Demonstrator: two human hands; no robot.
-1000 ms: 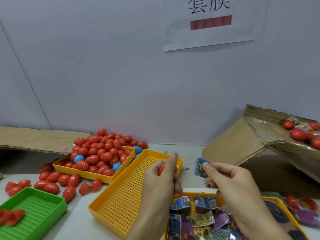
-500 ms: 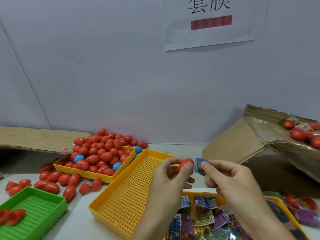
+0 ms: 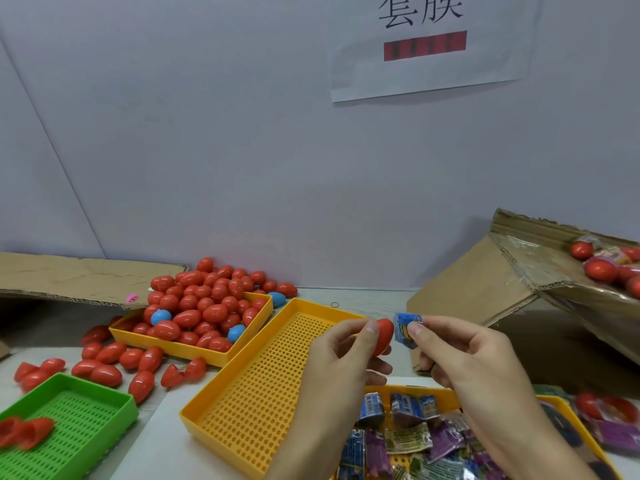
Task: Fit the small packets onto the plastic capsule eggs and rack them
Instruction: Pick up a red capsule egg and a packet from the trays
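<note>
My left hand (image 3: pixel 341 355) pinches a red capsule egg (image 3: pixel 383 336) between thumb and fingers, its tip pointing right. My right hand (image 3: pixel 460 355) pinches a small blue packet (image 3: pixel 406 328) just to the right of the egg, almost touching it. Both are held above the far end of an empty perforated yellow tray (image 3: pixel 256 386). Below my hands a second yellow tray (image 3: pixel 450 394) holds several blue and purple packets (image 3: pixel 408 434).
A yellow tray (image 3: pixel 194 351) heaped with red and a few blue eggs (image 3: pixel 207 299) stands at left, with loose red eggs (image 3: pixel 110 365) in front. A green tray (image 3: pixel 69 420) is at lower left. A tilted cardboard box (image 3: pixel 502 289) with eggs stands at right.
My left hand turned the red egg out from behind its fingers and moved it right. The egg and the blue packet in my right hand have come close together.
</note>
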